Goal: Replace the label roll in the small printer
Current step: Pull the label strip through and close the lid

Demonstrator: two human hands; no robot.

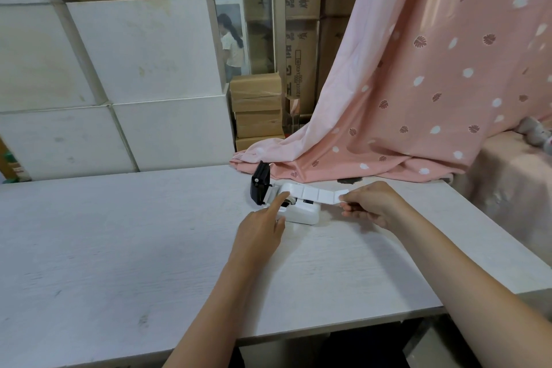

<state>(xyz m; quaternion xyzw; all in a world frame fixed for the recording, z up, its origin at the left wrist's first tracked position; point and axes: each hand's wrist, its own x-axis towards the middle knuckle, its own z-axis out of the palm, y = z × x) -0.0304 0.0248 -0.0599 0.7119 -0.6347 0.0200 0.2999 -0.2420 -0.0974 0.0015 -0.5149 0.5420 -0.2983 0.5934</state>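
The label roll [291, 188] is sitting in the open printer [301, 212] on the surface [119, 248], steadied by the left hand [263, 227] with one extended finger. The right hand [370, 203] is pinching the strip's free end, pulling it out. Next, likely, comes closing the black lid [260, 185] over the strip.

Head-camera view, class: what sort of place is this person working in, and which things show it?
Probably a stockroom or packing area: stacked white boxes, printed brown cartons, and a small label printer open on a worktable.

The table [119, 248] lies bare left of and in front of the printer [301, 212]. Behind it, pink cloth [388, 128] and the raised black lid [260, 185] crowd close.
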